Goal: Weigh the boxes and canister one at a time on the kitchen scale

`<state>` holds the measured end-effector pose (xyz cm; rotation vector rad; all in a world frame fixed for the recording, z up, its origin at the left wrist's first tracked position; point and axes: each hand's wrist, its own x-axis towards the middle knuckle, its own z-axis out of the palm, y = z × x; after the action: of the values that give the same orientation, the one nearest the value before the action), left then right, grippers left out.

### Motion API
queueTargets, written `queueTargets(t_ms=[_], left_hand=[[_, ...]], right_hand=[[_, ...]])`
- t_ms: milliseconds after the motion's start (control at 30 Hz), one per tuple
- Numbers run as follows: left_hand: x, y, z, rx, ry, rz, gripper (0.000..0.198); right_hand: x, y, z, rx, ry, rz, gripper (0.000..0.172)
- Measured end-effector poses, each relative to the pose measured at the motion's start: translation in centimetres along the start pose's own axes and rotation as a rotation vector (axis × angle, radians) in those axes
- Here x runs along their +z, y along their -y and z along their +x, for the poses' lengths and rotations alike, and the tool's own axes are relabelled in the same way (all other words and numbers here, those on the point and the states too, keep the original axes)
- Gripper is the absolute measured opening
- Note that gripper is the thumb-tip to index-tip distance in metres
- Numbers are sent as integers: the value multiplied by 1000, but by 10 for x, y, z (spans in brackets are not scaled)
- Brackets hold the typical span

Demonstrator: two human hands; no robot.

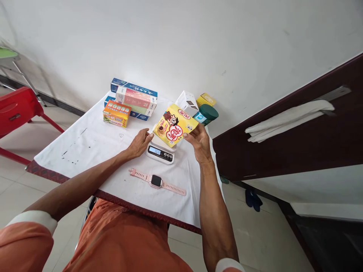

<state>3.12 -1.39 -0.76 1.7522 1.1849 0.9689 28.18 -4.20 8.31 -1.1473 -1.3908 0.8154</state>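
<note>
A yellow snack box (176,126) with a cartoon face and red lettering is tilted over a white kitchen scale (160,154). My right hand (200,142) grips the box by its right side, thumb on the front and fingers behind. At the box's left corner, my left hand (139,143) is beside the scale with thumb and fingers apart; whether it touches the box is hard to tell. The scale's display is lit with digits, and the box covers much of its platform. A pink smartwatch (156,181) with its strap laid out flat lies in front of the scale.
Behind my left hand stand an orange box (116,113), a pink-and-white box (136,99) and blue boxes (134,87). A white box (187,102), a small yellow box (206,99) and a dark green container (208,114) stand at the back right, near the wall. A red chair (18,111) is left.
</note>
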Motion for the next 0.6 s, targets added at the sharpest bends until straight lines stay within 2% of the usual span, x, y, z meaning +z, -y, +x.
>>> queueTargets(t_ms=[100,167,333,400,600], left_hand=[[-1,-1,-1,-6,-4,11,65],[-1,-1,-1,-4,-7,21,66],[0,1,1,0,7,38,66],[0,2,1,6,2,43,66],[0,3,2,22,-5,51,63]], right_hand=[[-5,-10,-11,37,-20,27,77],[-9,-24,-21,88,-83,77,77],[-16,-69,-39,287,-414,179,70],[-16,-83,-42,331,-493,148,65],[-12,-96,-44,264,-490,10,46]])
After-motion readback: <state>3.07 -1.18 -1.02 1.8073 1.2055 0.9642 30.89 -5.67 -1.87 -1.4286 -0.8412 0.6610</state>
